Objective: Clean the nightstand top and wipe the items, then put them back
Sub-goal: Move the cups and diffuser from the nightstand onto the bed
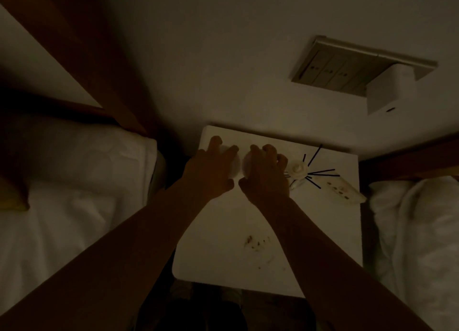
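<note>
The white nightstand top (273,219) lies between two beds in dim light. Both hands are at its back left corner. My left hand (211,171) curls over a pale round item (233,168). My right hand (265,174) curls over a pale round shape right beside it. I cannot tell whether this is one item or two. To the right stands a small white reed diffuser (298,170) with black sticks fanning out. A white remote control (345,191) lies at the right edge. Brown crumbs and smears (255,242) mark the front middle of the top.
A bed with white linen (74,206) lies to the left and another bed (417,231) to the right, both close to the nightstand. On the wall behind are a switch panel (332,72) and a white plug-in box (390,92). A wooden headboard post (104,82) stands at the left.
</note>
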A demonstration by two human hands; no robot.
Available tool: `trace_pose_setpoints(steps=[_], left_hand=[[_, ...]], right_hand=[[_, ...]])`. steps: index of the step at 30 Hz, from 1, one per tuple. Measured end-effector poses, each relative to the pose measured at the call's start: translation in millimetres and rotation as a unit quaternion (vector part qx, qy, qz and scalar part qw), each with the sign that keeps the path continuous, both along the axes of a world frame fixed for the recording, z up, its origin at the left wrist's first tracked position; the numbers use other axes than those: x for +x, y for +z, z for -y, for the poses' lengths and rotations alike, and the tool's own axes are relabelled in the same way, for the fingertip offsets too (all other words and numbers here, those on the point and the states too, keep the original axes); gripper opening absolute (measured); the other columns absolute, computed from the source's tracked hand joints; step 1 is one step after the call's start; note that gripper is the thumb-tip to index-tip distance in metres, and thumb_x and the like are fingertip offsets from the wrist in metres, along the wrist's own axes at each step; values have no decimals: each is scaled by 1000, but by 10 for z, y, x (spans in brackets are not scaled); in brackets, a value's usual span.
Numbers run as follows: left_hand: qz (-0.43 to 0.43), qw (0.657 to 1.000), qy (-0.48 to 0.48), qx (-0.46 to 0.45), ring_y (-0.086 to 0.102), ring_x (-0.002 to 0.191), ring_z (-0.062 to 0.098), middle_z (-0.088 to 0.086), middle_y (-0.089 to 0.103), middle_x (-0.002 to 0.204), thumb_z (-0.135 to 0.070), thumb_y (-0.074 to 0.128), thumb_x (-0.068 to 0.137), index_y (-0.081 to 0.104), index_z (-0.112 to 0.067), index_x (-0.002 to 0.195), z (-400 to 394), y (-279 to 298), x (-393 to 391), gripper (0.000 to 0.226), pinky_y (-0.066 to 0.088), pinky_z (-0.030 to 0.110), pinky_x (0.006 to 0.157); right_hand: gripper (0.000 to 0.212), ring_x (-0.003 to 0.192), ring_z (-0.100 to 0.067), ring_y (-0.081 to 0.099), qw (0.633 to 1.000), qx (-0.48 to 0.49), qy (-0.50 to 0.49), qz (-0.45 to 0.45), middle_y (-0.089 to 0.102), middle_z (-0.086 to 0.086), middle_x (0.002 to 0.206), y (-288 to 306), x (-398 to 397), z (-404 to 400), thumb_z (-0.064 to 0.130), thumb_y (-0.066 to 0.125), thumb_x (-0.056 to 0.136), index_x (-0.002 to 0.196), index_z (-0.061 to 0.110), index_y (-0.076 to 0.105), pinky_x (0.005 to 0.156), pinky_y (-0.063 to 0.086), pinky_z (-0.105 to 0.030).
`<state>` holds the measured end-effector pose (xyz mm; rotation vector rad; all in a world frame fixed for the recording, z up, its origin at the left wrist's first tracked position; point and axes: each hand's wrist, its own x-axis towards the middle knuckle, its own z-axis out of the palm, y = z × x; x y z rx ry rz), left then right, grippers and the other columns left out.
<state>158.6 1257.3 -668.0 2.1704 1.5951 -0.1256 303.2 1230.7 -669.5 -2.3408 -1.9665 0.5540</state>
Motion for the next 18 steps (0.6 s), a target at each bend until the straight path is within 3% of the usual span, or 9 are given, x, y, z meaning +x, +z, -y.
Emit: trace_pose_setpoints(steps=[8, 11, 18], left_hand=[[-34, 999, -4, 6, 50, 113, 33, 5, 30, 140, -48, 66, 81, 18, -34, 141, 161, 79, -139, 78, 49, 42, 82], [-16, 999, 35, 10, 48, 116, 33, 5, 29, 145, -47, 66, 80, 19, -35, 142, 307, 124, -360, 79, 48, 44, 85], [-12, 984, 177, -5, 49, 107, 29, 1, 29, 140, -52, 65, 76, 21, -38, 139, 699, 359, -1037, 78, 48, 41, 74]], right_hand=[[79, 124, -35, 30, 998, -22, 51, 3, 29, -5, 138, 83, -21, 64, 32, 76, 69, 133, 28, 31, 76, 50, -43], [80, 122, -34, 31, 996, -4, 84, 27, 30, -4, 137, 116, -100, 157, 37, 76, 69, 134, 29, 31, 70, 52, -41], [81, 120, -27, 25, 984, 9, 177, 12, 25, 1, 137, 326, -708, 256, 41, 73, 71, 137, 33, 26, 68, 50, -39]])
